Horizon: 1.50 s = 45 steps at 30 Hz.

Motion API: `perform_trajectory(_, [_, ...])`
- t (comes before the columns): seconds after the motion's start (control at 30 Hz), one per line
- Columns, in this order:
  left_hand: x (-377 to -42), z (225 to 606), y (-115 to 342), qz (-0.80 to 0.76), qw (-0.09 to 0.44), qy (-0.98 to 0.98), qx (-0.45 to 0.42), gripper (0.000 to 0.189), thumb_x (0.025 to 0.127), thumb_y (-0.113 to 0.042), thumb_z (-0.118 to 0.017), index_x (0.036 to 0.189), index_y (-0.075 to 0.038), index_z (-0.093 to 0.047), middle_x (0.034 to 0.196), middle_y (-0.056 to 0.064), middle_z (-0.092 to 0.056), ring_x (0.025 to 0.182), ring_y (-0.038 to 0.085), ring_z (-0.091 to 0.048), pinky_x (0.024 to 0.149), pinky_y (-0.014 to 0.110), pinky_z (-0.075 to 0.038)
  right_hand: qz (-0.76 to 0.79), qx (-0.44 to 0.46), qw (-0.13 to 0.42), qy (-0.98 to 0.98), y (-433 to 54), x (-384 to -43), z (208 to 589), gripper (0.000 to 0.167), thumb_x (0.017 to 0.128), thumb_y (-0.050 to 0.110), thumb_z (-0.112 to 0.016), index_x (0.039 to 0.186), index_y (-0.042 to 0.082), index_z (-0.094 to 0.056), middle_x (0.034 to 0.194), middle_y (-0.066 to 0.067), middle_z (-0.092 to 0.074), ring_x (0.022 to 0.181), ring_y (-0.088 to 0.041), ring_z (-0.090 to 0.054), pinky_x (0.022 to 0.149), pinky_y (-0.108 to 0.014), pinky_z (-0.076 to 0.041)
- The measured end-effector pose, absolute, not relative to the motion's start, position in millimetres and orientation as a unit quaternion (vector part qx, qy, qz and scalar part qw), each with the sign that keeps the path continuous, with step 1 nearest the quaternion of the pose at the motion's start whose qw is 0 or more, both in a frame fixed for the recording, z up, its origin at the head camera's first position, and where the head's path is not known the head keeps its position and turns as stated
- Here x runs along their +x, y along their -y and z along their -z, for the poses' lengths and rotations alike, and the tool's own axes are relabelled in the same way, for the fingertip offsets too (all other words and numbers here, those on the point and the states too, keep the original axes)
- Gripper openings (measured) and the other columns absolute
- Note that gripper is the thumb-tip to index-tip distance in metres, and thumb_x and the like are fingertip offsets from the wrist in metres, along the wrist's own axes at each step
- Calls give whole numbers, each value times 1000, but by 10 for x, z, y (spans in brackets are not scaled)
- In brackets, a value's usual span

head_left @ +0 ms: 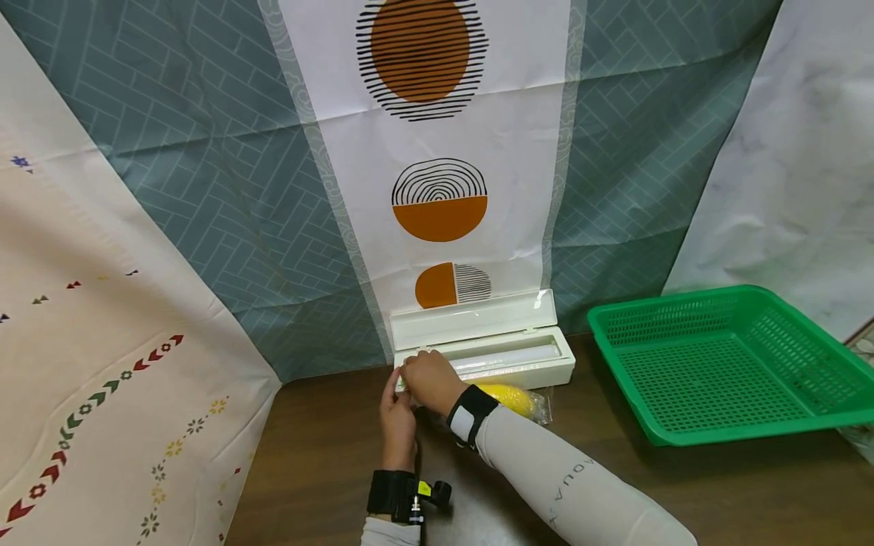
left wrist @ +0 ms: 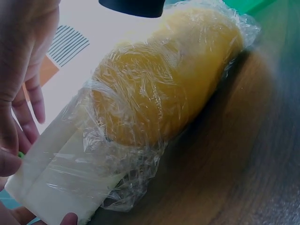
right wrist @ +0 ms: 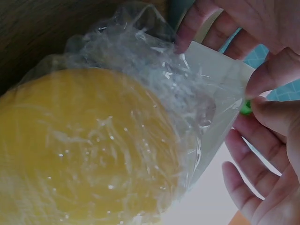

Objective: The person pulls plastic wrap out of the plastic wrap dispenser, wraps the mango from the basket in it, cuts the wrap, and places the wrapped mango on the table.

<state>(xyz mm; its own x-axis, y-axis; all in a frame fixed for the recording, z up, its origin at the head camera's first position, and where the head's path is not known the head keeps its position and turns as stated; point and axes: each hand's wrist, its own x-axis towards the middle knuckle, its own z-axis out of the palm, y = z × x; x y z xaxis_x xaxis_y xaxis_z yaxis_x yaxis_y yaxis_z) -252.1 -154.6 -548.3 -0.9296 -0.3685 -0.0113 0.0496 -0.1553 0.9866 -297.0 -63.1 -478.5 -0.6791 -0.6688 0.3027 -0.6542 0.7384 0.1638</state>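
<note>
A long white cling film dispenser [head_left: 546, 376] stands against the backdrop, its lid [head_left: 474, 315] raised and a roll of film [head_left: 512, 357] inside. My left hand [head_left: 397, 428] grips the dispenser's left end. Over the same end, my right hand [head_left: 432, 381] pinches a small green slider [right wrist: 246, 108] at its edge; both thumbs meet close to it in the right wrist view. In front of the dispenser lies a rounded yellow object [left wrist: 159, 79] wrapped in clear film [left wrist: 133, 180]. Its kind is unclear, and my right wrist partly covers it in the head view.
To the right, a green plastic basket [head_left: 683, 434] with mesh walls sits on the brown wooden table [head_left: 307, 447]. Patterned cloth [head_left: 205, 189] hangs behind the table, with a pale cloth [head_left: 102, 341] at the left. Each wrist wears a black strap.
</note>
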Motion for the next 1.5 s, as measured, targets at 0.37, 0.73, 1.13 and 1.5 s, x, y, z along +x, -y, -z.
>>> perform_trajectory(0.37, [-2511, 5456, 1569, 745, 131, 641, 131, 51, 103, -4, -45, 154, -8, -40, 149, 16, -48, 101, 13, -49, 81, 25, -44, 30, 360, 164, 918, 613, -2965, 4788, 11, 92, 22, -72, 102, 19, -78, 93, 4, -73, 84, -17, -68, 72, -35, -54])
perform_trajectory(0.73, [-2422, 5301, 1546, 753, 134, 634, 113, 50, 104, -2, -43, 154, 0, -38, 138, 19, -51, 89, 8, -51, 79, 30, -45, 27, 362, 185, 913, 594, -2965, 4817, 12, 91, 21, -73, 101, 18, -78, 91, 3, -73, 82, -18, -68, 71, -35, -54])
perform_trajectory(1.13, [-2534, 5489, 1566, 748, 135, 635, 139, 49, 104, -5, -44, 153, -8, -43, 145, 18, -49, 101, 13, -51, 83, 30, -43, 7, 366, 180, 913, 555, -2944, 4812, 9, 93, 17, -70, 99, 16, -77, 88, 1, -73, 80, -18, -68, 69, -35, -54])
perform_trajectory(1.5, [-2467, 5312, 1565, 757, 114, 629, 136, 53, 102, 1, -44, 154, -3, -39, 153, 20, -42, 100, 13, -49, 80, 28, -41, 12, 361, 187, 914, 528, -2980, 4834, 10, 91, 15, -73, 100, 16, -77, 88, 0, -74, 81, -18, -69, 70, -36, -55])
